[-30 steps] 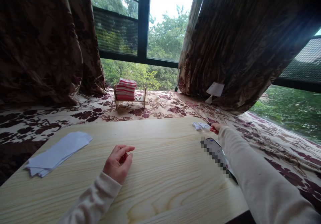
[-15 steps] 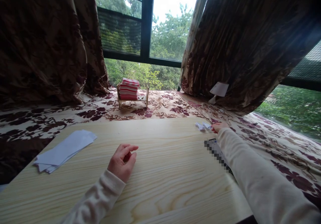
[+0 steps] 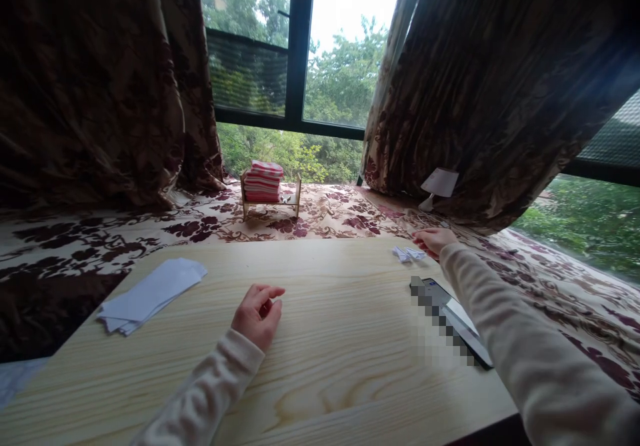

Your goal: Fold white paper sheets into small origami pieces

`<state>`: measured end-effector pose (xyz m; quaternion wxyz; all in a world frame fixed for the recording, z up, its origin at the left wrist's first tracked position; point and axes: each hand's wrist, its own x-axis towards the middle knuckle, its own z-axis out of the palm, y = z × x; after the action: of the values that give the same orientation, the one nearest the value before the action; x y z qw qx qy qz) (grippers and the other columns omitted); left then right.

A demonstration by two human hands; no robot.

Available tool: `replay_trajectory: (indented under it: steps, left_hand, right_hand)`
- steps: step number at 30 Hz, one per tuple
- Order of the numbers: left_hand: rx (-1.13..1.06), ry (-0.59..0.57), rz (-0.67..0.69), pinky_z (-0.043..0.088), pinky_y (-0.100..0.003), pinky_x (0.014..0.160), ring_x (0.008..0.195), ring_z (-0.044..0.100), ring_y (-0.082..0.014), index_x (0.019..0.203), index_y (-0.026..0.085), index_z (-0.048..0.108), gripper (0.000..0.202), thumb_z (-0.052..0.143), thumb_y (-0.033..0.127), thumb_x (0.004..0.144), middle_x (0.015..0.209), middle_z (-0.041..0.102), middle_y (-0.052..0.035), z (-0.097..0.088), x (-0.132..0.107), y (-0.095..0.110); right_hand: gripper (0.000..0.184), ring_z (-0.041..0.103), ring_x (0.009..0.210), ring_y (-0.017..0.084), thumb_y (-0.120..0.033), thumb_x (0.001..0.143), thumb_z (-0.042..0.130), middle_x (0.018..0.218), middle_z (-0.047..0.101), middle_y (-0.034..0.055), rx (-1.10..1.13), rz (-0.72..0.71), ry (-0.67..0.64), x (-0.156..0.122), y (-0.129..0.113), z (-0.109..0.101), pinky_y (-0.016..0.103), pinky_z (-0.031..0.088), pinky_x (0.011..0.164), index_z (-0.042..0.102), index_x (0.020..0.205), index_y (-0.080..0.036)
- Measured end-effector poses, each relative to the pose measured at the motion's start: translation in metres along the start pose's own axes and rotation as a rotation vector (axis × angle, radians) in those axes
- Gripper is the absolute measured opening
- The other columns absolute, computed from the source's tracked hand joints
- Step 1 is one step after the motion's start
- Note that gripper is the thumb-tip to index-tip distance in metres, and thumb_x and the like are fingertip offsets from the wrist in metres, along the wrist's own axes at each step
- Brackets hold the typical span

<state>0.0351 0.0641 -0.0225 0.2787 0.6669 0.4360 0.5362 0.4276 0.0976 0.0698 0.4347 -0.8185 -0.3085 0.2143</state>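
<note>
My left hand (image 3: 257,314) rests on the pale wooden table (image 3: 340,339) near its middle, fingers loosely curled and apart, with nothing in it. My right hand (image 3: 433,239) reaches to the table's far right corner, fingers stretched left, just behind two small folded white paper pieces (image 3: 407,254). It hovers close to them and I see nothing gripped. A dark phone (image 3: 453,323) lies under my right forearm.
A stack of white paper sheets (image 3: 150,293) lies at the table's left. Beyond the table, on a floral cloth (image 3: 330,216), stand a miniature wooden bed with red-striped cloths (image 3: 270,189) and a small white lamp (image 3: 437,186). Dark curtains flank the window.
My right hand has drawn slightly back from the paper pieces it was touching. My left hand has stayed put. The view has shifted a little.
</note>
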Motion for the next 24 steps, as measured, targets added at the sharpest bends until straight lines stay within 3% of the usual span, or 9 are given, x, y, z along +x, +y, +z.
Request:
replay_trajectory:
  steps: [3, 6, 9, 12, 14, 18, 20, 24]
  left_hand:
    - [-0.093, 0.052, -0.055, 0.038, -0.021, 0.045, 0.051, 0.046, -0.0073, 0.074, 0.016, 0.066, 0.02, 0.054, 0.028, 0.065, 0.076, 0.052, -0.0016, 0.001, 0.003, 0.002]
    - [-0.305, 0.212, -0.291, 0.04, -0.02, 0.045, 0.052, 0.047, -0.0077, 0.068, 0.015, 0.067, 0.022, 0.062, 0.028, 0.051, 0.071, 0.056, -0.0015, -0.01, 0.026, 0.007]
    - [-0.351, 0.345, -0.358, 0.044, -0.021, 0.048, 0.052, 0.05, -0.0085, 0.086, 0.015, 0.064, 0.035, 0.057, 0.034, 0.058, 0.06, 0.054, 0.0009, -0.044, 0.063, 0.012]
    - [-0.298, 0.431, -0.354, 0.046, -0.021, 0.053, 0.054, 0.052, -0.0071, 0.095, 0.016, 0.06, 0.041, 0.052, 0.037, 0.061, 0.067, 0.056, 0.0007, -0.092, 0.09, 0.011]
    - [-0.212, 0.452, -0.354, 0.046, -0.021, 0.052, 0.053, 0.053, -0.0078, 0.093, 0.015, 0.061, 0.041, 0.053, 0.037, 0.059, 0.064, 0.056, 0.0005, -0.124, 0.093, 0.005]
    - [0.042, 0.419, -0.356, 0.043, -0.021, 0.047, 0.05, 0.051, -0.0098, 0.082, 0.014, 0.064, 0.036, 0.053, 0.036, 0.056, 0.055, 0.054, 0.0008, -0.176, 0.073, -0.012]
    - [0.199, 0.328, -0.35, 0.042, -0.022, 0.048, 0.05, 0.051, -0.0112, 0.075, 0.014, 0.065, 0.031, 0.054, 0.034, 0.055, 0.052, 0.054, 0.0007, -0.197, 0.065, -0.022]
    - [0.517, 0.076, -0.328, 0.045, -0.026, 0.06, 0.061, 0.055, -0.0151, 0.06, 0.016, 0.065, 0.02, 0.06, 0.032, 0.048, 0.067, 0.06, -0.0029, -0.225, 0.068, -0.038]
  right_hand:
    - [0.016, 0.048, 0.048, 0.007, -0.02, 0.069, 0.056, 0.072, 0.063, 0.0043, 0.125, -0.204, -0.198, -0.059, -0.03, 0.041, 0.018, 0.034, 0.039, 0.065, 0.082, -0.015]
    - [0.019, 0.048, 0.044, 0.007, -0.023, 0.066, 0.053, 0.061, 0.061, 0.0011, 0.236, -0.342, -0.402, -0.127, -0.042, 0.106, 0.016, 0.033, 0.036, 0.066, 0.078, -0.015]
    - [0.024, 0.046, 0.04, 0.007, -0.025, 0.063, 0.049, 0.055, 0.059, 0.0007, 0.32, -0.413, -0.547, -0.184, -0.039, 0.172, 0.018, 0.034, 0.035, 0.065, 0.075, -0.012]
    - [0.029, 0.045, 0.04, 0.007, -0.03, 0.064, 0.045, 0.056, 0.058, 0.0006, 0.415, -0.46, -0.579, -0.216, -0.03, 0.213, 0.02, 0.037, 0.039, 0.063, 0.077, -0.011]
    - [0.029, 0.047, 0.042, 0.009, -0.033, 0.064, 0.046, 0.057, 0.058, 0.0011, 0.461, -0.494, -0.58, -0.223, -0.021, 0.226, 0.022, 0.039, 0.042, 0.063, 0.078, -0.012]
    - [0.025, 0.054, 0.053, 0.014, -0.033, 0.065, 0.049, 0.06, 0.061, 0.0032, 0.438, -0.609, -0.539, -0.217, -0.004, 0.231, 0.024, 0.042, 0.05, 0.064, 0.076, -0.015]
    - [0.027, 0.055, 0.055, 0.015, -0.032, 0.068, 0.047, 0.062, 0.062, 0.0038, 0.384, -0.669, -0.522, -0.214, 0.0, 0.23, 0.025, 0.043, 0.053, 0.064, 0.079, -0.015]
    - [0.025, 0.056, 0.058, 0.015, -0.028, 0.07, 0.045, 0.065, 0.063, 0.0042, 0.328, -0.722, -0.492, -0.216, 0.0, 0.231, 0.026, 0.045, 0.058, 0.065, 0.079, -0.015]
